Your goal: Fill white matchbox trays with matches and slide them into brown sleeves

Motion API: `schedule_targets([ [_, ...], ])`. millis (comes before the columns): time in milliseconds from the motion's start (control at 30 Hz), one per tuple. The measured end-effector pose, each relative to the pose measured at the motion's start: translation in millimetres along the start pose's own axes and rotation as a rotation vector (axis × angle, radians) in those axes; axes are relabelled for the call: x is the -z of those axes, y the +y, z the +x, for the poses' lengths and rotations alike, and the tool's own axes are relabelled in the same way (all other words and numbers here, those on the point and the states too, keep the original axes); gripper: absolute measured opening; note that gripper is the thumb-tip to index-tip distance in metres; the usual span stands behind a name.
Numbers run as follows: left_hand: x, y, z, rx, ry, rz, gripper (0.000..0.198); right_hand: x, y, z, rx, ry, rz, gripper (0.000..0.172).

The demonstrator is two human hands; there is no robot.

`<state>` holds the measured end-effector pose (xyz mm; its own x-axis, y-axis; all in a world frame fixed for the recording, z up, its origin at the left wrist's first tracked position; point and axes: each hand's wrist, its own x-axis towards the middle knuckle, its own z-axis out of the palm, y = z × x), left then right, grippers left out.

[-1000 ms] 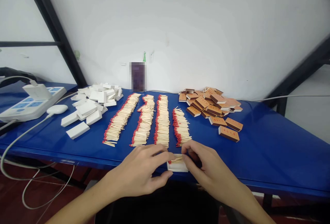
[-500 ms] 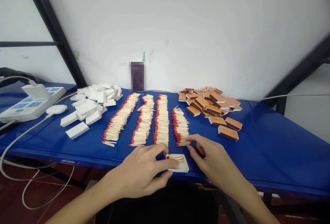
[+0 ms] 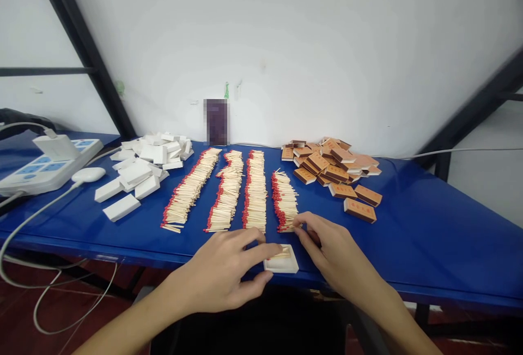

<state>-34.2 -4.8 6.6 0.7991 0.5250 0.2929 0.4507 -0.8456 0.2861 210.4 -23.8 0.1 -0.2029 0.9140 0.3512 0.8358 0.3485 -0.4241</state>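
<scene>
A small white matchbox tray [image 3: 292, 268] lies at the table's front edge with a few matches [image 3: 281, 255] inside. My left hand [image 3: 232, 268] grips the tray from its left side, thumb at the near wall and index finger reaching over the matches, partly hiding them. Just beyond the tray is a short row of red-headed matches [image 3: 286, 202]. At that row's near end, my right hand [image 3: 327, 240] pinches matches by their plain ends between thumb and index finger; how many is hidden.
Longer match rows [image 3: 255, 191] stretch back to the left. White trays [image 3: 139, 172] are heaped at left, orange-brown matchbox sleeves [image 3: 327, 164] at right. A power strip [image 3: 53, 167] with white cables sits far left on the blue table [image 3: 429, 224]. A pixelated dark rectangle [image 3: 216, 122] stands by the wall.
My left index finger has shifted over the matches in the tray, covering more of them. My right thumb and index finger have closed together at the row's near end.
</scene>
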Motion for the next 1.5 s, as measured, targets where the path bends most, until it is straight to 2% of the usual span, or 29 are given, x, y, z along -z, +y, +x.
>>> schedule_targets([
  [167, -1.8, -2, -2, 0.018, 0.031, 0.004, 0.060, 0, 0, -1, 0.032, 0.105, -0.021, 0.017],
  [300, -2.0, -3, -3, 0.023, 0.042, -0.028, 0.074, 5, -9, -7, 0.135, 0.064, 0.111, 0.014],
  [400, -1.8, -3, -3, 0.026, 0.031, -0.050, 0.076, 7, -16, -11, 0.215, 0.022, 0.199, 0.013],
  [800, -1.6, -2, -2, 0.021, 0.035, -0.056, 0.060, 0, -19, -9, 0.280, -0.095, 0.018, 0.017],
  [900, -0.6, -2, -1, 0.016, 0.017, -0.058, 0.051, 0, -19, -10, 0.251, -0.115, 0.057, 0.018],
  [1033, 1.7, -2, -1, 0.002, 0.006, -0.066, 0.028, 5, -18, -12, 0.232, -0.100, 0.174, 0.016],
  [1133, 2.9, -2, 0, -0.016, -0.007, -0.075, 0.018, 10, -17, -13, 0.250, -0.101, 0.248, 0.018],
  [1300, 3.9, -2, 0, -0.013, -0.012, -0.075, 0.018, 14, -16, -14, 0.324, -0.178, 0.221, 0.022],
  [1400, 4.8, -2, 0, -0.011, -0.022, -0.066, 0.023, 11, -14, -14, 0.308, -0.161, 0.184, 0.023],
  [1500, 4.9, -2, -1, -0.008, -0.025, -0.068, 0.020, 7, -13, -13, 0.296, -0.137, 0.168, 0.024],
])
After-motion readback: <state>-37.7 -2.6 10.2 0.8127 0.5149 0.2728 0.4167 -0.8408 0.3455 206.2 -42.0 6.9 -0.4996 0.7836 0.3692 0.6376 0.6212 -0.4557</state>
